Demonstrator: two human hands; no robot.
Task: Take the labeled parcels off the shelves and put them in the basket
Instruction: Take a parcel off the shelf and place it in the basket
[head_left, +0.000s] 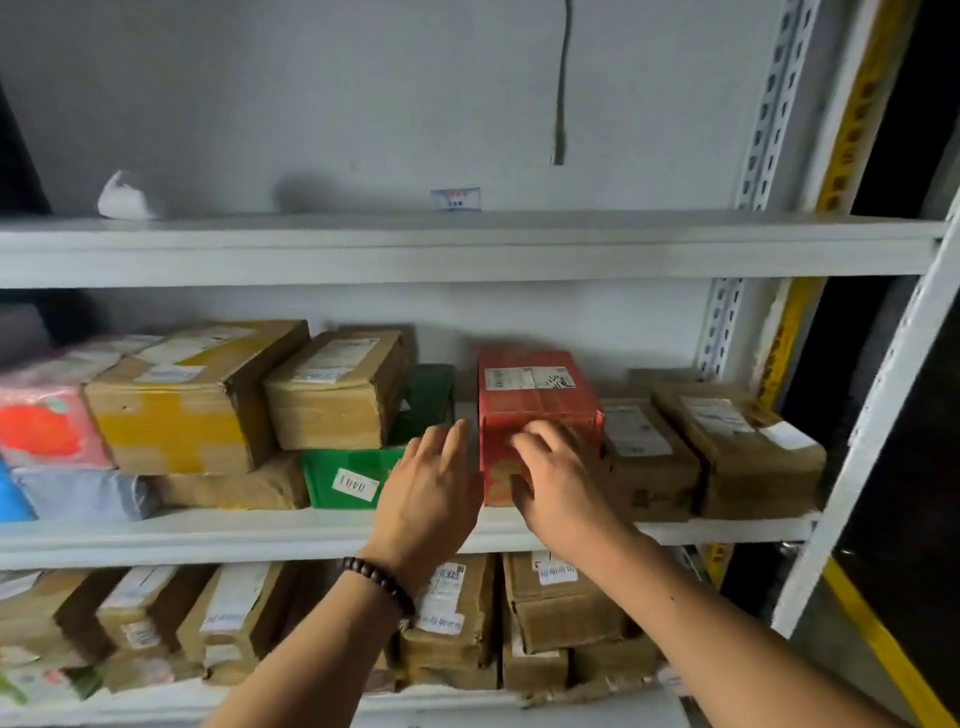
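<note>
Two hands reach onto the middle shelf (208, 535). A red parcel (535, 389) with a white label on top stands directly ahead of them. The right hand (556, 483) lies against its front face, fingers spread. The left hand (431, 493), fingers straight, hovers just beside its left side. A green box (353, 478) sits close left of that hand, and a brown carton (644, 457) touches the parcel's right side.

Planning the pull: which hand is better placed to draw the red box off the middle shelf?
Right. The right hand rests on the front of the red box; the left hand is open beside its left side, seemingly not touching.
</note>
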